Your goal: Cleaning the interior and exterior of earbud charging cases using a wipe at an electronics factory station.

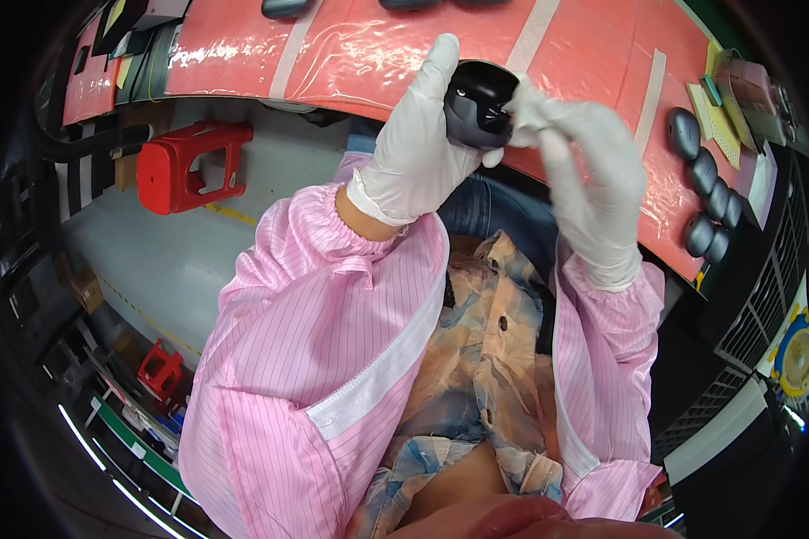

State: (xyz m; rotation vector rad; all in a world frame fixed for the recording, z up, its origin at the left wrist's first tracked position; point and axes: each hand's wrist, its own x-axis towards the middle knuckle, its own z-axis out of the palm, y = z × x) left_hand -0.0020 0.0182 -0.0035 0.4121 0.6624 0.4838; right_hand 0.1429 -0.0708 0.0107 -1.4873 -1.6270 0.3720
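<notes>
Head view, from left: a red stool (155,176) stands on the floor (180,269), apart from the counter (360,58). The gloved left hand (415,157) grasps a rounded black case (473,108) over the counter's near edge. The gloved right hand (598,166) hides the case's right side, its grip unclear. Farther right, dark rounded pieces (702,169) lie near a yellow sheet (724,135).

Single head-worn fisheye view, facing steeply down, left hand (422,148) and right hand (598,171) near, detail toward margins uncertain
</notes>
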